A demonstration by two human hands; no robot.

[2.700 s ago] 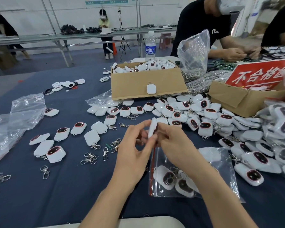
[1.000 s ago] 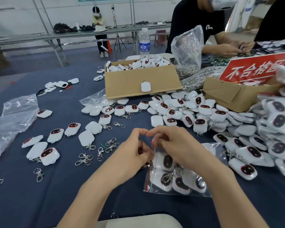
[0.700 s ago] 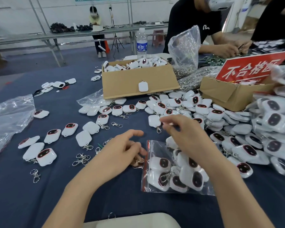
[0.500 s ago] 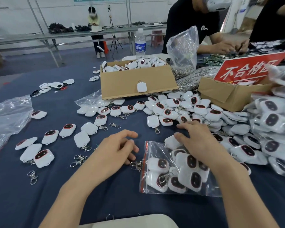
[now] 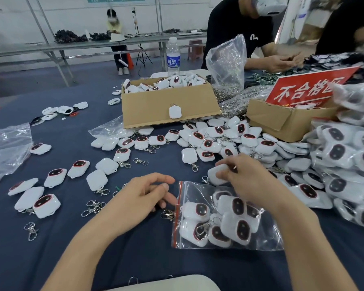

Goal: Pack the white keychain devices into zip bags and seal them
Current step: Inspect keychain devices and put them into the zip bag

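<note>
A clear zip bag (image 5: 267, 238) with a red seal strip lies on the dark blue table in front of me, holding several white keychain devices with dark oval faces. My right hand (image 5: 247, 177) is just beyond the bag's far edge, its fingers curled round one white keychain device (image 5: 215, 174). My left hand (image 5: 144, 195) rests open on the table left of the bag, fingertips close to the red strip. A heap of loose white keychain devices (image 5: 210, 141) spreads beyond the bag.
A cardboard box (image 5: 168, 101) full of devices stands at the back centre. A second box (image 5: 282, 122) with a red sign is at the right, with filled bags (image 5: 349, 156) piled beside it. Loose metal clasps (image 5: 95, 206) and devices lie left. Two people work across the table.
Both hands let go of the bag's mouth. The bag now lies flat. My right hand reached to the heap and picked up one device; my left hand settled open on the table.
</note>
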